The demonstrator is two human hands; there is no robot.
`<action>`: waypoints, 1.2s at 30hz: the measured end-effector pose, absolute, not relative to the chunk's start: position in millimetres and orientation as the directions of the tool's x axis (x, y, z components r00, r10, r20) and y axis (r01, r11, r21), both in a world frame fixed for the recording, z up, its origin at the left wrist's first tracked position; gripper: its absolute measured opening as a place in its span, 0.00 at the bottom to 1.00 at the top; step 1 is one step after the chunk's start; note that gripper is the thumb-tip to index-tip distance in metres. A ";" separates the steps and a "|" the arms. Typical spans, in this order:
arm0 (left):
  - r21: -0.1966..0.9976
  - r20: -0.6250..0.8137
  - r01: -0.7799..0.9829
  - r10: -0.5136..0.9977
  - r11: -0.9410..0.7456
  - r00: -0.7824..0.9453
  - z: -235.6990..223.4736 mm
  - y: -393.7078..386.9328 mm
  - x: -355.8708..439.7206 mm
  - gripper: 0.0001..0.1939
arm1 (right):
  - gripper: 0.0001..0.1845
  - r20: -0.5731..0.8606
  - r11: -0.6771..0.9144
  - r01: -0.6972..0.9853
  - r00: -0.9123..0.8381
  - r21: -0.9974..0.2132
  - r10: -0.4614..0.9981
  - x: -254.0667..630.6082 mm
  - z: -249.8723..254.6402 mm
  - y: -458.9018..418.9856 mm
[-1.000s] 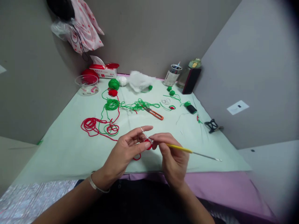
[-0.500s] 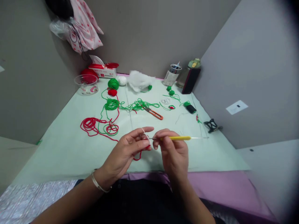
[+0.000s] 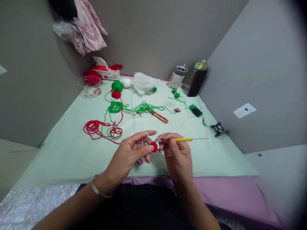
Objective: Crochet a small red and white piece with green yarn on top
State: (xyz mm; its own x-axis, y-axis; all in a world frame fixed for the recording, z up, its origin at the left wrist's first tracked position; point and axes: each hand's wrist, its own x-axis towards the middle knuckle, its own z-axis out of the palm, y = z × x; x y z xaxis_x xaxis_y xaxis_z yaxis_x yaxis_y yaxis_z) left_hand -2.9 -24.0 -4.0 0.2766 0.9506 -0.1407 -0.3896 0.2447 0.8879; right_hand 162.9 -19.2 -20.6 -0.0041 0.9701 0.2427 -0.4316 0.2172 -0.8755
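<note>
My left hand [image 3: 130, 155] pinches a small red crochet piece [image 3: 154, 147] with a white edge, and white yarn runs over its raised forefinger. My right hand [image 3: 177, 156] grips a yellow-handled crochet hook [image 3: 182, 139] whose metal tip points left into the piece. A red strand hangs below my left hand and trails toward the loose red yarn [image 3: 92, 127] on the pale green table cover [image 3: 72, 150].
Tangled green yarn [image 3: 141, 108], orange snips [image 3: 158, 116], green and red yarn balls [image 3: 116, 86], white stuffing [image 3: 144, 83], a plastic cup [image 3: 90, 86], a tissue box [image 3: 106, 72], a tin [image 3: 177, 76], a bottle [image 3: 195, 78] and a black clip [image 3: 217, 128] lie beyond my hands.
The hook swung from pointing down-right to level, and its tip went into the red piece. My hands stayed close together above the table's near edge.
</note>
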 end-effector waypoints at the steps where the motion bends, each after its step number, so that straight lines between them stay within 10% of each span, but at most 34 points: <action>1: 0.886 -0.133 -0.396 0.950 0.242 0.284 -3.7 -24.1 -2.8 0.18 | 0.08 0.225 0.193 -0.469 -0.012 -0.862 0.974 162.7 -19.5 -18.6; 9: 0.869 -0.129 -0.427 0.947 0.251 0.293 0.9 -26.8 -3.9 0.16 | 0.12 0.256 0.197 -0.477 -0.062 -0.857 0.965 170.1 -15.8 -15.5; 15: 0.888 -0.098 -0.410 0.957 0.209 0.275 -1.0 -26.4 -5.2 0.14 | 0.12 0.488 0.482 -0.101 -0.049 -0.870 0.871 179.1 -12.2 -26.0; 25: 0.782 -0.151 -0.554 0.948 0.288 0.280 -2.7 -29.1 6.1 0.22 | 0.23 0.855 0.717 0.654 -0.205 -0.243 0.477 165.6 -37.0 -36.7; 29: 0.650 -0.282 -0.586 0.870 0.484 0.405 0.4 -26.1 3.9 0.22 | 0.17 0.815 0.733 0.467 -0.043 -0.495 0.578 165.1 -34.4 -35.1; 36: 0.798 -0.158 -0.533 0.951 0.282 0.267 3.6 -22.4 1.3 0.22 | 0.12 0.480 0.488 -0.091 0.101 -0.868 0.872 162.8 -14.1 -29.3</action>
State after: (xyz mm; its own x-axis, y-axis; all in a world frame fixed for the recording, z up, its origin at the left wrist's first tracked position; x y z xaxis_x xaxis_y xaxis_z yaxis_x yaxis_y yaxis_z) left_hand 1.3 -22.4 3.6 0.2674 0.9506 -0.1576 -0.5333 0.2822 0.7975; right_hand 162.8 -29.3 -14.1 0.1007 0.8717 0.4796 -0.0906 0.4880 -0.8681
